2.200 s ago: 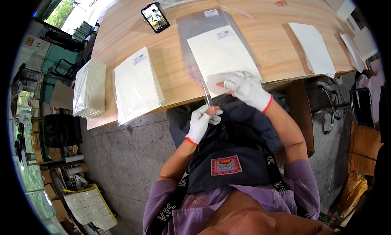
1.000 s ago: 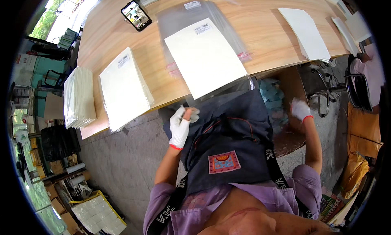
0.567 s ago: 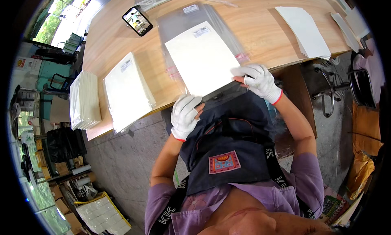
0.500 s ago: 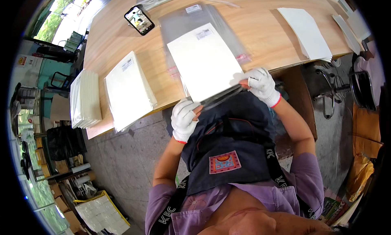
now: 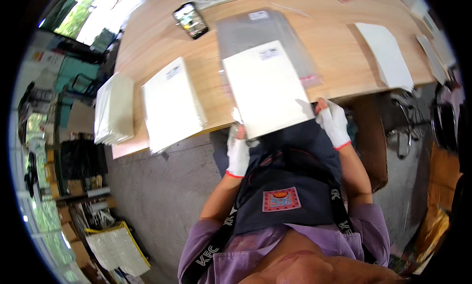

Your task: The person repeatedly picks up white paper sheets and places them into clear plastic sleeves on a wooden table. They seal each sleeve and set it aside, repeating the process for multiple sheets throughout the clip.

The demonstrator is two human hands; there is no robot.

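A white sheet packet (image 5: 268, 92) with a small label near its far edge, apparently in a clear bag, slants over the table's front edge. My left hand (image 5: 238, 152), in a white fingertip-free glove with a red cuff, grips its near left corner. My right hand (image 5: 334, 124), gloved alike, pinches the near right corner, thumb on top. Most fingers of both hands are hidden beneath. Under the packet's far part lies a stack of clear plastic bags (image 5: 250, 28) with a pinkish strip along the near edge.
To the left lie labelled white packets (image 5: 172, 107) and a thicker pile of wrapped packets (image 5: 114, 107). A phone (image 5: 191, 21) stands farther back. White sheets (image 5: 386, 55) rest at the right, by the wooden table's (image 5: 334, 53) front edge. A chair (image 5: 405, 131) stands beyond.
The view has shifted, so the table sits farther right. The clear flap stretched between my hands at the packet's near edge no longer shows. Both hands still hold the near corners.
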